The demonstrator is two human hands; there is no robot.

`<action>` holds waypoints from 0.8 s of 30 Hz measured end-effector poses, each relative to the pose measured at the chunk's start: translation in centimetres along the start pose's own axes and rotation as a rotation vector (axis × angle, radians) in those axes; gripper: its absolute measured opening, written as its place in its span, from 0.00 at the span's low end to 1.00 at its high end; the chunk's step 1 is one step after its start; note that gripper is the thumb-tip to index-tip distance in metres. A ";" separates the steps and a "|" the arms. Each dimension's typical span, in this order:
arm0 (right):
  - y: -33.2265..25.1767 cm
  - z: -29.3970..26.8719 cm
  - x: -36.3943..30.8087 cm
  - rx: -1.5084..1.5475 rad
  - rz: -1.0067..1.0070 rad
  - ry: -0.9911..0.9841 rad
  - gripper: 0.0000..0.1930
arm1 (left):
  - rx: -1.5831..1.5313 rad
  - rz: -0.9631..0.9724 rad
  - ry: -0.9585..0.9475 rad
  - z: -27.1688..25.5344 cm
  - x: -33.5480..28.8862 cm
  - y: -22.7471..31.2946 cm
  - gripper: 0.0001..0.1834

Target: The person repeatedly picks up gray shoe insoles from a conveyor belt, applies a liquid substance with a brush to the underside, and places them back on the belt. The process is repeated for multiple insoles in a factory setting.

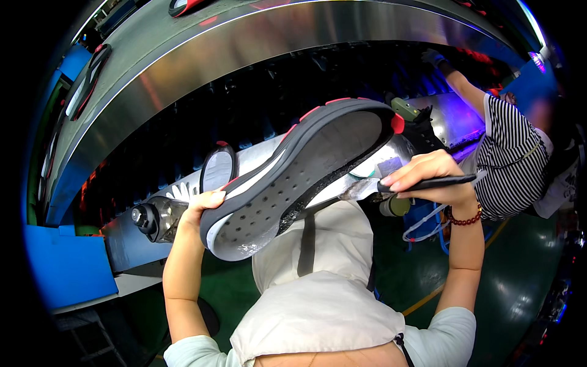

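A large dark grey shoe sole [330,150] with red accents and a white band is tilted in front of me, its hollow inner side with several small holes turned my way. My left hand [205,207] is closed around its heel end at the left. A wet shine shows on the inner surface near that heel. In my right hand [431,174] is a brush [365,187] with a black handle, pinched between the fingers. Its bristle end points left, close to the sole's lower right edge; whether it touches cannot be told. A smaller-looking sole [217,168] rests on the metal ledge behind.
A conveyor belt [244,16] with a metal side curves across the back, carrying more soles [89,82]. Left on the ledge are a dark bottle [160,219] and a white glove [182,191]. A co-worker in a striped shirt [512,159] reaches toward the line at right.
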State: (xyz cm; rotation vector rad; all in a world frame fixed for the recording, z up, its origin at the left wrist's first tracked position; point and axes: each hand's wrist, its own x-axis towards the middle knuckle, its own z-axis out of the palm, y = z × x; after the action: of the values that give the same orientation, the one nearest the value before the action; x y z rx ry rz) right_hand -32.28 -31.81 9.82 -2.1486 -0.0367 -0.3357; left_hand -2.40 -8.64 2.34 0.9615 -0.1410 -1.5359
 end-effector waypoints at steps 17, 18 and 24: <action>4.2 10.9 4.2 -0.277 0.118 0.810 0.10 | -0.349 0.099 -0.393 -1.4 3.3 -7.9 0.25; 3.7 11.4 3.3 -0.270 0.009 0.607 0.11 | -0.329 0.140 -0.371 -1.7 2.8 -8.1 0.26; 4.8 8.9 -0.7 0.934 -0.063 0.712 0.18 | -0.392 0.498 -0.447 -4.8 -5.1 -5.8 0.34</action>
State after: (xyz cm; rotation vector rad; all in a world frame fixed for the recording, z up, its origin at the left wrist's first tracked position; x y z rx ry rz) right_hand -30.19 -27.14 1.04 -1.0329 0.1242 -0.8989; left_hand -4.35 -0.70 -1.77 0.2336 -0.3528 -1.2250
